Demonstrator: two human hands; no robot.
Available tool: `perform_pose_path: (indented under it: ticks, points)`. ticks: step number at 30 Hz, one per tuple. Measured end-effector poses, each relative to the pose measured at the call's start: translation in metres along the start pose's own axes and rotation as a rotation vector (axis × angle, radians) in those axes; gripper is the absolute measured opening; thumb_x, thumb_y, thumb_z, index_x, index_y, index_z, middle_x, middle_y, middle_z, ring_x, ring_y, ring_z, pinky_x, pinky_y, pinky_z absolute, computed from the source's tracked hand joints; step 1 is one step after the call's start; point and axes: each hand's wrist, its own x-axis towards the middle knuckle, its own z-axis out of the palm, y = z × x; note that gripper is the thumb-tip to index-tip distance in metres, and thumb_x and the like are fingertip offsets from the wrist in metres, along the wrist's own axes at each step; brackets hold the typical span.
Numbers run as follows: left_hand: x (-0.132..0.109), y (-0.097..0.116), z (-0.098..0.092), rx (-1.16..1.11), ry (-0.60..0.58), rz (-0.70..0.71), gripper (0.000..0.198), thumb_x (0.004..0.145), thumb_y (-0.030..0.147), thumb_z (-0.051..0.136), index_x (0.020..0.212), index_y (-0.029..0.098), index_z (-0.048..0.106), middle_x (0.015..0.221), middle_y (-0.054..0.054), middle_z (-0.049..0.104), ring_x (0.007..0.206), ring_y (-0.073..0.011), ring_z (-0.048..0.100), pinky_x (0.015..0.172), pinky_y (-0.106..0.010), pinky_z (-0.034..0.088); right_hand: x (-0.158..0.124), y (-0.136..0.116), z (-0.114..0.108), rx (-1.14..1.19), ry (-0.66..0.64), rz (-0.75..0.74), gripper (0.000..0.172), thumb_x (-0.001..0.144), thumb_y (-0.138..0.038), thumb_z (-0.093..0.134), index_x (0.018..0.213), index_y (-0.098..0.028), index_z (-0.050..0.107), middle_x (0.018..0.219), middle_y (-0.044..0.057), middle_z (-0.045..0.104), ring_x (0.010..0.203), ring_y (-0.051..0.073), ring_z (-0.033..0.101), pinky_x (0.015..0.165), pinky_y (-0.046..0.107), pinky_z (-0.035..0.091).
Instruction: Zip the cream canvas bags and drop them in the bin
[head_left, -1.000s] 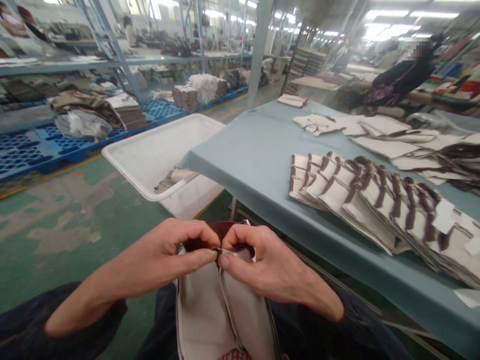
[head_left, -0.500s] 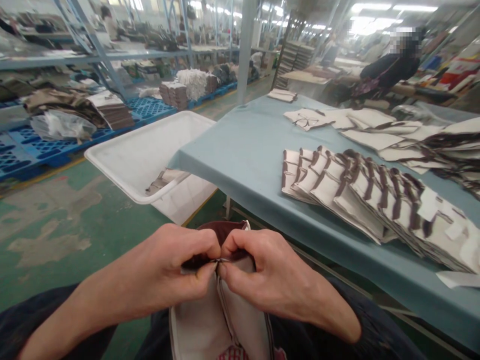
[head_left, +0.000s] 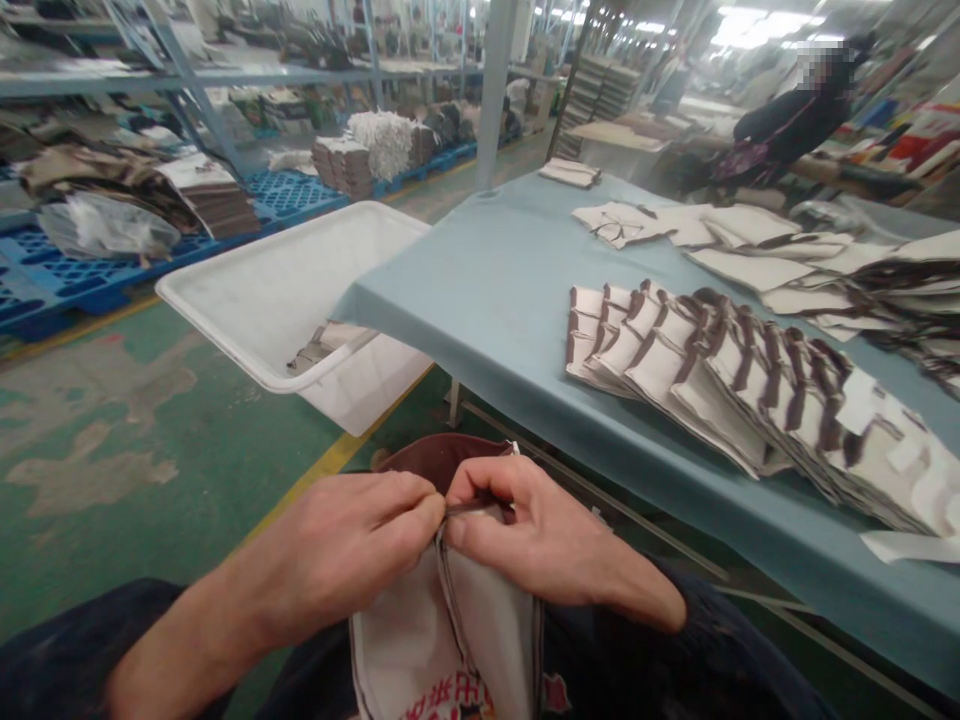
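A cream fabric bag (head_left: 405, 630) with dark-edged seams and red printed characters hangs in front of my lap. Its brown inner side shows at the top. My left hand (head_left: 349, 535) is closed, thumb against fingers, on the bag's top edge just left of the middle seam. Close beside it, my right hand (head_left: 532, 535) pinches the same edge on the right of that seam. The two hands' fingertips nearly touch, and they hide the exact spot they grip.
A blue-green covered table (head_left: 480, 290) stands at right, bearing an overlapping row of cream pieces with brown edging (head_left: 697, 370) and more loose cream pieces (head_left: 795, 245). A white plastic tub (head_left: 247, 280) sits left of the table. A co-worker (head_left: 795, 120) is at the far right.
My left fingers have folded in closer, hiding the thumb tip. Both hands and the bag have shifted slightly, and more of the red print shows now. My view has tilted a little downward.
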Motion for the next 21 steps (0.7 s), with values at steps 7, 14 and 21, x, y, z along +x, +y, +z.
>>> perform_pose_path:
  ticks: [7,14,21]
  points:
    - [-0.018,-0.004,0.015,0.05,0.033,-0.01,0.032,0.107,0.007,0.044,0.123,0.023,0.067,0.099,-0.004,0.08,0.082,-0.0195,0.073,0.076,-0.028,0.055,0.006,0.009,0.007,0.225,0.028,0.101,0.013,0.076,-0.025,0.061,0.065,-0.022,0.054,0.06,-0.005,0.043,0.057,0.013,0.034,0.052,0.026,0.028]
    - [-0.008,0.005,0.009,-0.018,0.076,-0.018,0.026,0.108,0.008,0.043,0.11,0.019,0.067,0.094,-0.006,0.08,0.08,-0.0195,0.074,0.074,-0.028,0.055,0.004,0.019,0.013,0.02,0.118,-0.053,0.009,0.076,-0.022,0.058,0.069,-0.021,0.053,0.065,-0.005,0.048,0.062,0.011,0.041,0.056,0.023,0.033]
    - [0.002,-0.002,-0.031,-0.425,-0.213,-0.287,0.021,0.112,0.025,0.053,0.118,0.026,0.073,0.101,0.0,0.081,0.087,-0.0166,0.076,0.079,-0.023,0.056,-0.01,0.016,0.012,-0.32,0.221,-0.392,0.012,0.082,-0.016,0.057,0.072,-0.02,0.061,0.065,-0.004,0.061,0.059,0.011,0.053,0.06,0.024,0.04]
